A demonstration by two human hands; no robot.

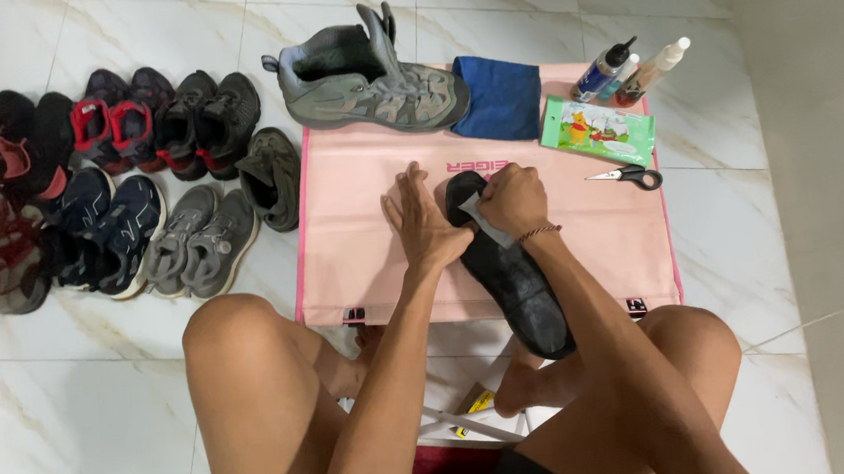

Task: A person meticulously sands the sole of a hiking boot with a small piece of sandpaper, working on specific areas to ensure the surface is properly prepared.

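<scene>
Seated on a glossy white marble-tile floor point(75, 415) veined with gold, bare knees drawn up either side. Spread ahead: a flat pink fabric mat point(362, 242) with a brighter pink edge. On its near middle, a long black insole point(516, 285), matte and foot-shaped, lying slantwise, heel end toward the right knee. Left hand point(423, 222) laid flat just beside the toe end, fingers spread and straight, grip open, steadying the edge. Right hand point(512, 200) on top of the toe end, grip pinching a small crumpled grey wipe point(484, 218) against the dark surface; thin braided thread at the wrist.

At the mat's far edge: a bulky grey-olive hiking boot point(370, 81) on its side, a folded blue cloth point(499, 97), a green soft pack of wipes point(596, 130), two slim spray bottles point(630, 70), black-handled scissors point(628, 176). Left of the mat, rows of sneakers point(107, 191) in black, red, navy and grey.
</scene>
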